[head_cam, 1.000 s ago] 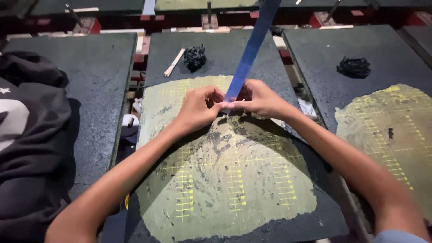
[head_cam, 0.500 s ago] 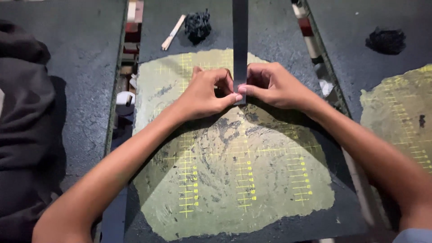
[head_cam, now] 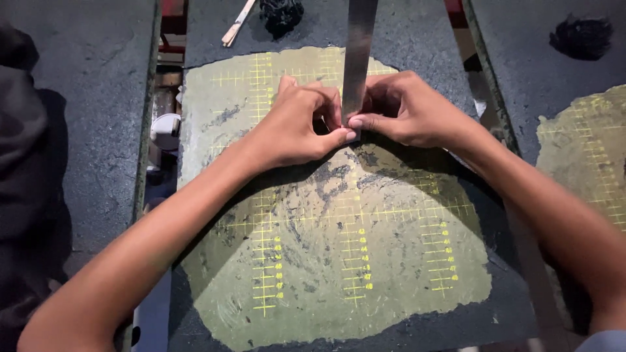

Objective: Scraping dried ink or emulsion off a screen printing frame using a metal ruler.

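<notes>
A long flat strip runs from the top edge down to the middle of a dark board. The board carries a worn yellow-green patch marked with yellow grid lines. My left hand and my right hand meet at the strip's lower end. Both pinch it between thumb and fingers, just above the patch. The strip's very tip is hidden under my thumbs.
A black wad and a pale stick lie at the board's far end. Another dark board lies to the left with dark cloth on it. To the right, a third board has a yellow-green patch and a black wad.
The view has come closer and shifted down. The strip, slanted and blue-looking a second ago, now stands straight and looks grey. Both hands stay pinched on its lower end.
</notes>
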